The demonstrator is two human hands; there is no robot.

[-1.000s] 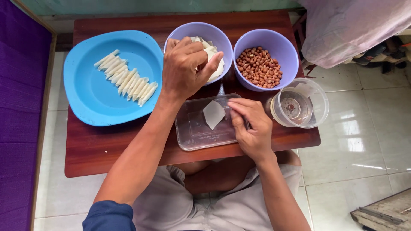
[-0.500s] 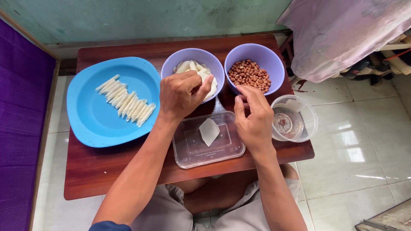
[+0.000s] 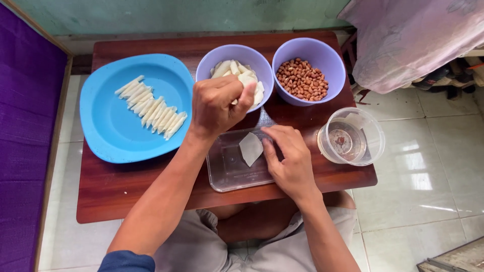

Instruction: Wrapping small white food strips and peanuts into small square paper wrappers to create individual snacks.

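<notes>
Wooden table point(image 3: 126, 196): right hand point(image 3: 290, 161), fingers flat, pins diamond-laid wrapper square point(image 3: 250, 148) just left; left hand point(image 3: 219, 106) fisted above, contents unclear.

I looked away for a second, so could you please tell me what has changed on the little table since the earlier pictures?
The left hand has drawn back from the bowl of white wrappers toward the clear tray, closed in a loose fist. The right hand, which rose toward the peanut bowl half a second ago, is back down beside the wrapper on the tray. The blue plate and round clear container stayed put.
</notes>
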